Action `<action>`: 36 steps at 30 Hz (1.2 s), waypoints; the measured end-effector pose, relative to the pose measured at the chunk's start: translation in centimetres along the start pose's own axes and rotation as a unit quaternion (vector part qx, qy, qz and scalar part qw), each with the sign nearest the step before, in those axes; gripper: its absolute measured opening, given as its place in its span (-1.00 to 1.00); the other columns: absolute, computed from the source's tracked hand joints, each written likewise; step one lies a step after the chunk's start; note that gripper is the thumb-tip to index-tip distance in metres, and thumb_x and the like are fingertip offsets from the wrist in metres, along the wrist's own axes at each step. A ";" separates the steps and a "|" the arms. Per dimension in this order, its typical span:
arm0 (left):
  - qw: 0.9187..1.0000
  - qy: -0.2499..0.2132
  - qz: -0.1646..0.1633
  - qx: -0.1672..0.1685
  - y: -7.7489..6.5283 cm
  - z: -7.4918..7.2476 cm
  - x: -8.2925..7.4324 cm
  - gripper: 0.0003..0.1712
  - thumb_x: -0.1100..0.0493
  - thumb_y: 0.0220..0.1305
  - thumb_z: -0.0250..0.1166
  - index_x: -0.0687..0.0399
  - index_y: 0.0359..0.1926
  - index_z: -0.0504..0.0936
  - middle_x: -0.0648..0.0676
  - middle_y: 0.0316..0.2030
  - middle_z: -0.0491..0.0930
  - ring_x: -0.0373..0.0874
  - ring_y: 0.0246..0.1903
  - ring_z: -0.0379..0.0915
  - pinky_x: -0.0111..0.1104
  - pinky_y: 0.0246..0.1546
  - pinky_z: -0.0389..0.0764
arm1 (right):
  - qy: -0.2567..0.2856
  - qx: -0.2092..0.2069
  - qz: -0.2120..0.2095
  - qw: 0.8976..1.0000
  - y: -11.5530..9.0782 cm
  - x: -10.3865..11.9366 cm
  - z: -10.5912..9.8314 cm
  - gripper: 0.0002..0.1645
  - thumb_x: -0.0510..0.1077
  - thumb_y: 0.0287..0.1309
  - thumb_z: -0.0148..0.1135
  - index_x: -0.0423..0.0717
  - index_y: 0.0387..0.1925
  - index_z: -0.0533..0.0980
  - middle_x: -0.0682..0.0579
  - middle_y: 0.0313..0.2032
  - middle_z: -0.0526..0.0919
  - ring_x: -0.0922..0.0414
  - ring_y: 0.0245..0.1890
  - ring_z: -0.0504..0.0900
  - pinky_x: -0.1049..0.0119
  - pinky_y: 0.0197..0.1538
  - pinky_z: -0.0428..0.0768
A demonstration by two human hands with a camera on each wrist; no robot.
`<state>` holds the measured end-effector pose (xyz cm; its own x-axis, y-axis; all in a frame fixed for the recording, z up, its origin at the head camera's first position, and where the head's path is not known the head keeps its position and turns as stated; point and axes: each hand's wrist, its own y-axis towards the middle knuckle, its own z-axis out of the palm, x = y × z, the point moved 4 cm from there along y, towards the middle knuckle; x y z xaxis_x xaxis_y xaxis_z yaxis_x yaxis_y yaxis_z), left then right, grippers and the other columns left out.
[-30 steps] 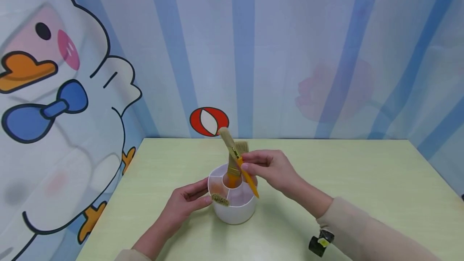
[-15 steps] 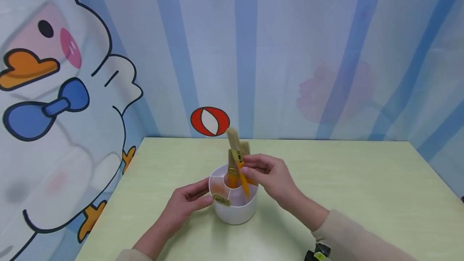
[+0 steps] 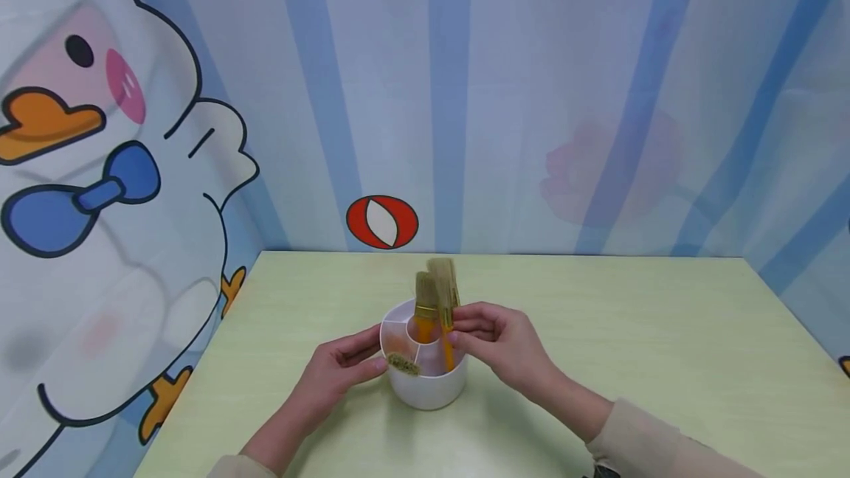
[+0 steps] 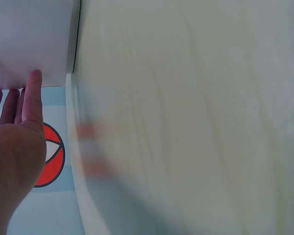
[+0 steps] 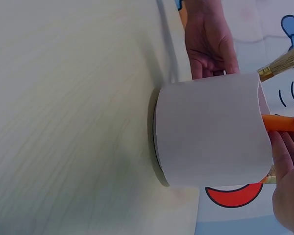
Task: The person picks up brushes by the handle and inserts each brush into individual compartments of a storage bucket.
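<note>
A white round divided holder [image 3: 427, 393] stands upright on the table. My left hand [image 3: 340, 366] rests against its left side, thumb in front and fingers behind; in the left wrist view the thumb [image 4: 33, 100] lies straight on the wall. My right hand [image 3: 508, 345] pinches a paintbrush [image 3: 448, 352], bristles up. Its orange handle [image 5: 279, 123] reaches past the rim into the front-right compartment. Another flat brush [image 3: 426, 293] stands in the central ring. A brush with greenish bristles [image 3: 403, 364] leans out at the front left. More bristles show partly hidden behind the held brush.
The pale yellow table [image 3: 598, 330] runs back to a blue-striped backdrop [image 3: 498, 94] with a large duck printed on its left part. Both hands and the holder are near the table's middle.
The right hand has lowered the paintbrush and turned it more upright, bringing its handle end down inside the holder. The left hand and the holder have stayed in place.
</note>
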<state>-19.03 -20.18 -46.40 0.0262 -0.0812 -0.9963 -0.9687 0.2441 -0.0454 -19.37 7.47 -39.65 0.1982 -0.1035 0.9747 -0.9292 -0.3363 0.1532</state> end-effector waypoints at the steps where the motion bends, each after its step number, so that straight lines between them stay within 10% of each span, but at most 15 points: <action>1: 1.000 -0.001 0.000 0.001 0.0 0.0 0.0 -0.27 0.19 0.34 0.54 0.12 0.48 0.53 0.13 0.43 0.53 0.05 0.44 0.44 -0.38 0.23 0.65 | -0.006 0.003 -0.006 1.000 0.0 0.0 0.0 -0.62 -0.29 0.34 0.46 -0.41 0.12 0.64 -0.25 -0.03 0.81 0.02 -0.08 0.85 0.29 0.02 0.80; 36: 1.000 -0.002 -0.004 0.011 0.2 0.0 0.1 -0.25 0.14 0.34 0.54 0.09 0.49 0.53 0.12 0.44 0.52 0.06 0.45 0.44 -0.34 0.24 0.66 | -0.064 -0.009 -0.059 0.996 -0.3 0.0 -1.9 -0.40 -0.36 0.30 0.45 -0.40 0.34 0.55 -0.28 0.17 0.72 -0.14 0.12 0.78 0.26 0.08 0.77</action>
<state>-19.22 -20.20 -46.53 0.0351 -0.0788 -0.9963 -0.9629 0.2644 -0.0548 -19.68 9.38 -39.43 0.3442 -0.1834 0.9208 -0.9018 -0.3374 0.2699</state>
